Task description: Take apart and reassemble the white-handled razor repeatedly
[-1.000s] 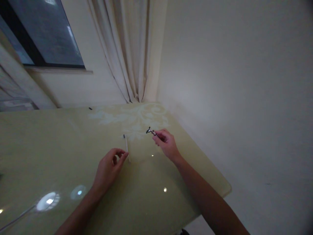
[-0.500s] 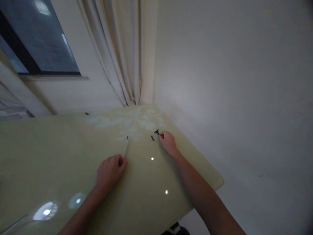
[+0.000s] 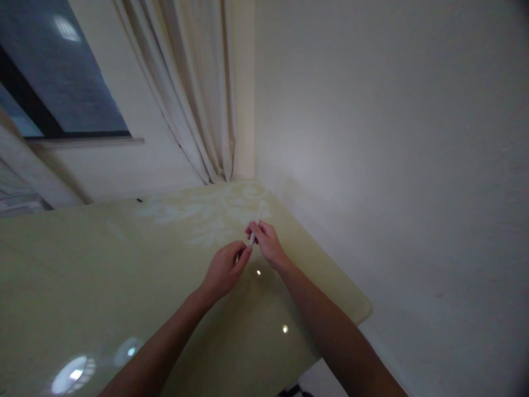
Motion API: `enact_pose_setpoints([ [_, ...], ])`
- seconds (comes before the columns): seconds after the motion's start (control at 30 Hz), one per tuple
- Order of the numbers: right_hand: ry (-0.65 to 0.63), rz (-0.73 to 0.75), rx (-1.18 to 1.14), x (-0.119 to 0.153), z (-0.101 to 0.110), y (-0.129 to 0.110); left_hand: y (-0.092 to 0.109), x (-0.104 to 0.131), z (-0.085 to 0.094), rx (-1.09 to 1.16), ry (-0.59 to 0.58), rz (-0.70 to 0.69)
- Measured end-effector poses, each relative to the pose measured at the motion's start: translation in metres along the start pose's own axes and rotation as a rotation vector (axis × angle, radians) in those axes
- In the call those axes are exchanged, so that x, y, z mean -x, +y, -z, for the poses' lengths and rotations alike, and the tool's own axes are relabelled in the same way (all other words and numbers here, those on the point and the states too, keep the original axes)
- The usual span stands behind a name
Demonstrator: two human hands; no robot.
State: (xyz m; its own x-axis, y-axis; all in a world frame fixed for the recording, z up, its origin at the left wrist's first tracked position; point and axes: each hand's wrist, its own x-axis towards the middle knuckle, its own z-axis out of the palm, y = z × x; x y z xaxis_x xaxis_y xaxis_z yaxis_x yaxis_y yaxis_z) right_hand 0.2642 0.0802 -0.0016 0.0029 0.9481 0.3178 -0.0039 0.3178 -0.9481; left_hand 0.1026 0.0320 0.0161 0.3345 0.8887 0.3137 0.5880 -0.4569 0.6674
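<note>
A thin whitish stick slants up between both hands above the pale green glossy table. The fingers of my right hand are closed round its middle. My left hand pinches its lower end, thumb and fingertips touching my right hand's fingers. The dark pieces seen earlier near my right hand do not show; the hands may cover them.
A small dark piece lies near the table's back edge at the left. Beige curtains hang behind the table, a window is at the upper left, and a plain wall runs along the right side.
My left hand has moved right and up with the whitish stick and met my right hand. My right hand now grips the stick; the small dark T-shaped piece it held is no longer visible.
</note>
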Motion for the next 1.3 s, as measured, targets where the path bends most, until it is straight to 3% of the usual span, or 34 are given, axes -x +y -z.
enact_pose_setpoints([
  [0.07, 0.15, -0.02, -0.036, -0.004, 0.005, 0.002, -0.009, -0.016, -0.008, 0.011, -0.018, 0.018],
  [0.17, 0.315, -0.048, -0.061, -0.012, 0.014, 0.007, -0.031, -0.039, -0.018, -0.032, 0.051, 0.089],
  [0.3, 0.315, -0.148, -0.15, -0.014, 0.013, 0.013, -0.052, -0.058, -0.034, -0.129, 0.067, 0.126],
  [0.47, 0.242, -0.158, -0.191, -0.007, 0.008, 0.008, -0.057, -0.057, -0.043, -0.184, 0.046, 0.111],
  [0.57, 0.189, -0.159, -0.164, -0.004, 0.009, 0.002, -0.056, -0.039, -0.03, -0.158, 0.036, 0.075],
  [0.67, 0.12, -0.188, -0.104, 0.001, 0.008, -0.002, -0.057, -0.003, -0.004, -0.123, 0.058, 0.041],
  [0.8, -0.027, -0.266, -0.115, 0.011, -0.002, -0.008, -0.063, 0.058, 0.031, -0.119, 0.217, -0.046],
  [0.9, -0.195, -0.305, -0.165, 0.024, -0.013, -0.014, -0.067, 0.088, 0.047, -0.189, 0.322, -0.081],
  [1.03, -0.405, -0.403, -0.247, 0.042, -0.028, -0.023, -0.061, 0.097, 0.051, -0.227, 0.372, -0.092],
  [1.13, -0.458, -0.467, -0.194, 0.056, -0.039, -0.03, -0.051, 0.095, 0.048, -0.208, 0.381, -0.09],
  [1.3, -0.483, -0.44, -0.101, 0.072, -0.051, -0.031, -0.038, 0.099, 0.039, -0.188, 0.399, -0.107],
])
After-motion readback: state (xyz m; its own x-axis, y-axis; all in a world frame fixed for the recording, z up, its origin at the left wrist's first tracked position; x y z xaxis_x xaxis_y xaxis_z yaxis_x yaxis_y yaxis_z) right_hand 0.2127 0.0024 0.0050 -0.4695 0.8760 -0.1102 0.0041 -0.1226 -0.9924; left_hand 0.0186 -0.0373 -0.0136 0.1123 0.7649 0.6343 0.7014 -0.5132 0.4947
